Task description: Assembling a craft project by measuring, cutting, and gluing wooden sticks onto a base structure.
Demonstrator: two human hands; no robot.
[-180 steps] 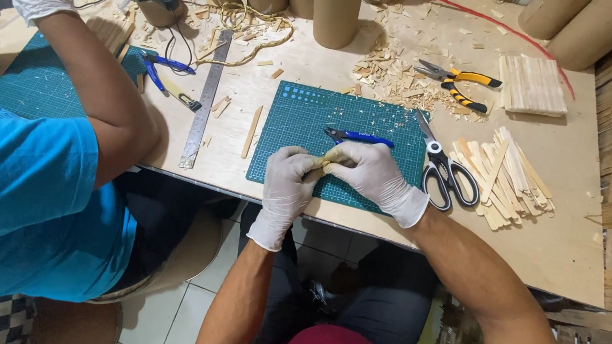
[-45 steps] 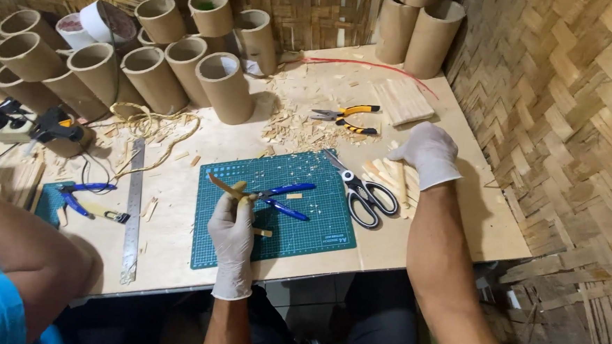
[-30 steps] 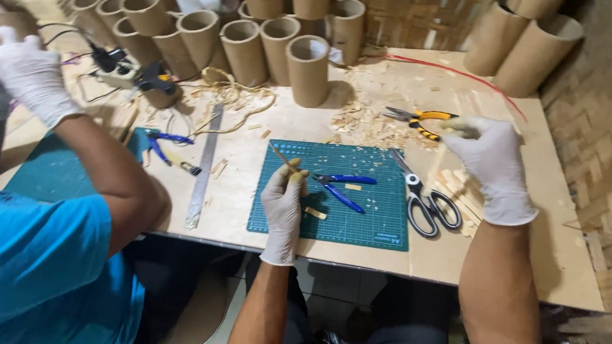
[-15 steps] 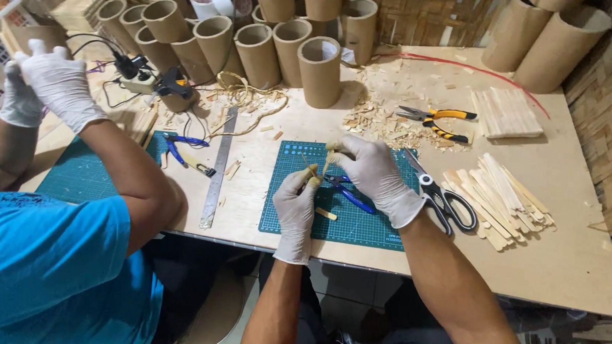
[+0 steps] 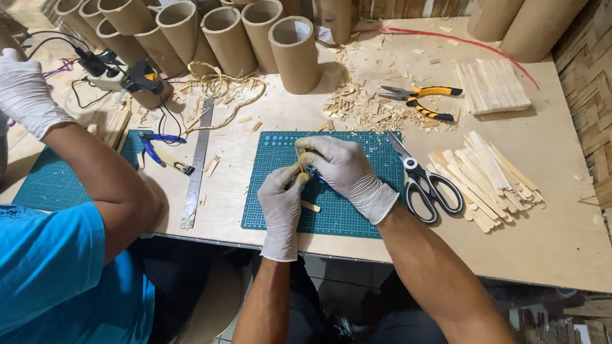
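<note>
left hand [image 5: 282, 195]: gloved, fingers curled shut around a small wooden stick piece [image 5: 299, 170], pinching its lower end, over the middle of the green cutting mat [image 5: 359, 217].
right hand [image 5: 343, 168]: gloved, fingers closed on the upper end of the same piece, touching my left fingertips. What else sits under the palm, can't tell.
stick piece: held just above the mat centre, between both hands, roughly upright. A second short offcut [image 5: 310, 206] lies flat on the mat, just below my left thumb.
step: I judge this as mid-work on the piece, two-hand grip, shaping or joining it. Exact operation is hidden by the fingers.
next move: judgement only. Needs a firm left pinch to steady it while the right does the fine work; keep it over the mat.
scissors [image 5: 424, 184]: black-handled, on the mat's right edge, blades pointing up-left.
flat sticks [image 5: 483, 180]: loose pile right of the mat, beyond the scissors.
pliers [image 5: 421, 101]: yellow-handled, above the mat's right corner, beside wood scraps [image 5: 358, 106].
cardboard tubes [image 5: 295, 53]: row well above the mat.
steel ruler [image 5: 196, 161]: left of the mat.
co-worker's gloved hand [image 5: 13, 94]: far left of the mat, raised, not mine.
</note>
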